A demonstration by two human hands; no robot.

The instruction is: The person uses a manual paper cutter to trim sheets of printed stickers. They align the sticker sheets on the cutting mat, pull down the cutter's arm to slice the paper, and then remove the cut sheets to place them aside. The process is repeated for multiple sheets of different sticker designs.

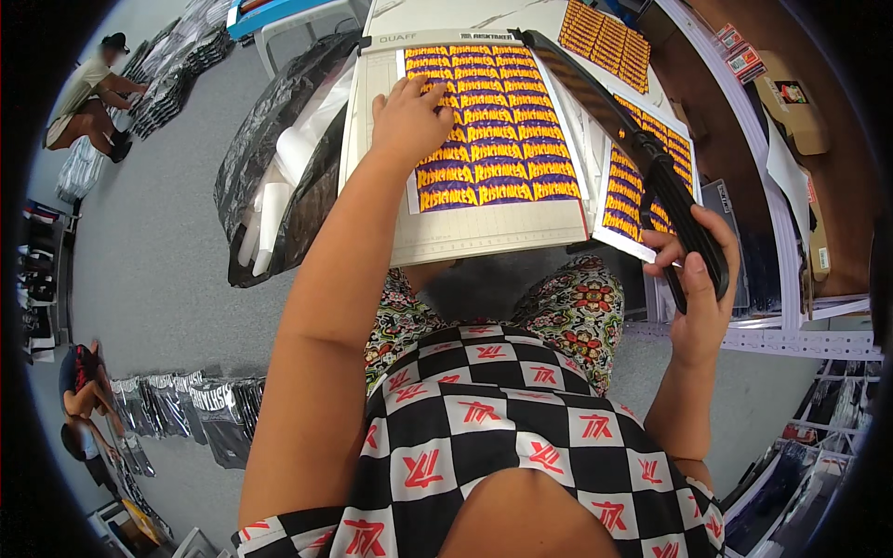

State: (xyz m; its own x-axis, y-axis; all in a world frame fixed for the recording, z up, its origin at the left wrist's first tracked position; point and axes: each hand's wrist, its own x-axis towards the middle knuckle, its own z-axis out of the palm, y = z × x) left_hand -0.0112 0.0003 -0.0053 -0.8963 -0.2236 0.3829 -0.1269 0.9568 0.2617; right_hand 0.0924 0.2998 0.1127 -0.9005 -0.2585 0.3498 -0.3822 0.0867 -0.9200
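Observation:
A sheet of purple and yellow printed labels [521, 153] lies on the cream bed of a paper cutter [493, 230]. My left hand [414, 119] rests on the sheet's left part, fingers spread. On the right, my right hand [699, 284] has its fingers wrapped round the black handle [686, 216] of the cutter's arm. That arm is raised and slants from the bed's far right corner toward me. Partly hidden beneath the handle, another printed sheet [625, 197] lies beside the cutter.
Another printed sheet [605, 45] lies at the far end of the white table. Left of the cutter stands a black plastic bag [244, 177] with white rolls [272, 219]. Brown shelving with boxes [791, 102] is on the right. One person [88, 93] crouches by stacked bagged goods [181, 74]; another [84, 391] is lower left.

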